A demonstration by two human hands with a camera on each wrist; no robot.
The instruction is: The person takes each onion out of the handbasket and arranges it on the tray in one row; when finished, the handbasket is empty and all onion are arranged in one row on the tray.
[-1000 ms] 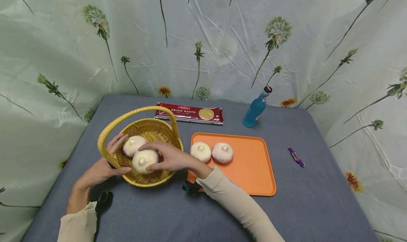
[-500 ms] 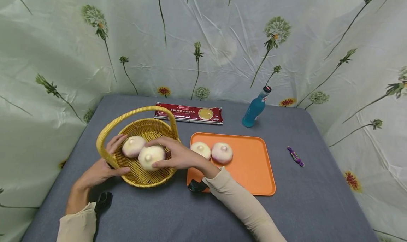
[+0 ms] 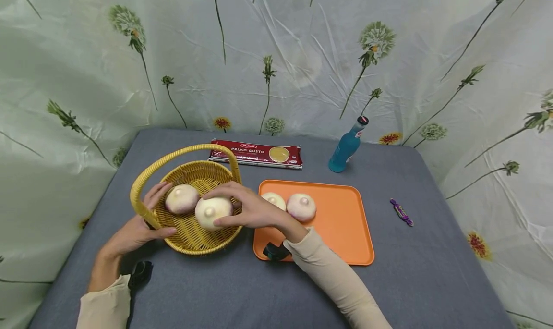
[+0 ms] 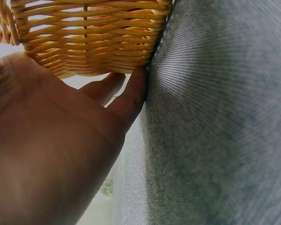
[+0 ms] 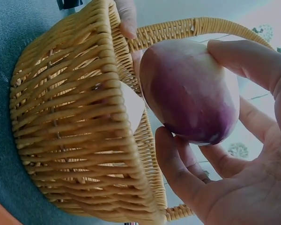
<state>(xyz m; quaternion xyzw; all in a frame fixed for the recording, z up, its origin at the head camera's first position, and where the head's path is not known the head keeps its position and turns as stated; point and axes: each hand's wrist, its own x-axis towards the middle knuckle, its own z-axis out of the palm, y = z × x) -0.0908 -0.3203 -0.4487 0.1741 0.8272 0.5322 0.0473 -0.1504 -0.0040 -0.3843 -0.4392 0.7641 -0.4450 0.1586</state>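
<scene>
My right hand (image 3: 248,208) grips a white-and-purple turnip (image 3: 211,214) over the right part of a yellow wicker basket (image 3: 190,247). In the right wrist view this turnip (image 5: 192,93) is held at the basket's mouth, thumb on one side and fingers curved beneath. A second turnip (image 3: 182,199) lies inside the basket, towards the left. My left hand (image 3: 136,230) holds the basket's left side by the handle's foot, its thumb at the near rim. Seen from the left wrist, fingers (image 4: 129,101) reach round the woven wall close to the cloth.
Two more turnips (image 3: 301,207) sit at the left of an orange tray (image 3: 337,233), one partly behind my right hand. Behind the basket lies a red coffee pack (image 3: 259,154). A blue bottle (image 3: 345,149) stands at the back; a purple-wrapped candy (image 3: 402,213) lies right of the tray.
My right hand has carried the gripped turnip rightward and slightly up in view, away from the turnip in the basket. My left hand and the basket have hardly moved.
</scene>
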